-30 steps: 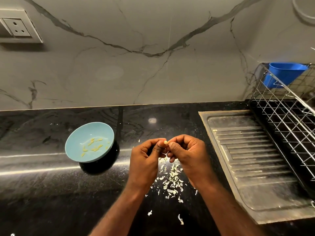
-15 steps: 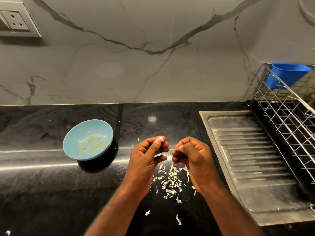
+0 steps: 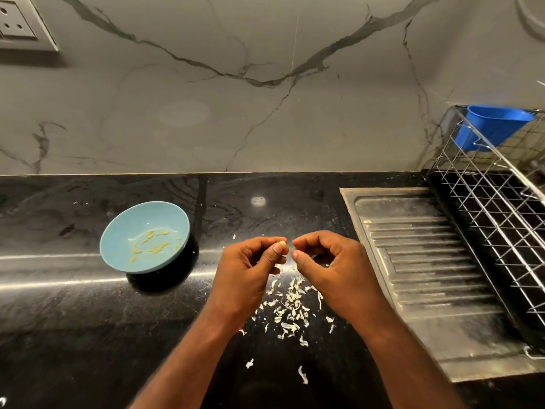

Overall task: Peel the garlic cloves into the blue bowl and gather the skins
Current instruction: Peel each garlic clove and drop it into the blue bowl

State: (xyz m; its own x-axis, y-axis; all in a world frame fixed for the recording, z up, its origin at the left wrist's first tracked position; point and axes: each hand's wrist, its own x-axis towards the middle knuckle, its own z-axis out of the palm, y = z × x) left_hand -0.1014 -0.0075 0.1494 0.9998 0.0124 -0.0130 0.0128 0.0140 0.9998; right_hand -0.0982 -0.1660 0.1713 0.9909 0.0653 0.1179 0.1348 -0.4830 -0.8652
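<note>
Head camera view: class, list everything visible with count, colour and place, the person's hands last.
countertop: one, black, foreground.
blue bowl: one, light blue, on the countertop, left.
peeled cloves: several, yellowish, inside the blue bowl.
garlic clove: one, pale yellow, pinched between fingertips, centre.
skins: many, white, scattered on the countertop, centre foreground.
draining board: one, steel grey, right of centre.
wire rack: one, silver, far right.
cup: one, blue, inside the wire rack.
socket: one, pale, wall, top left.
left hand: one, pinches the garlic clove.
right hand: one, fingers curled, contents unclear.
</note>
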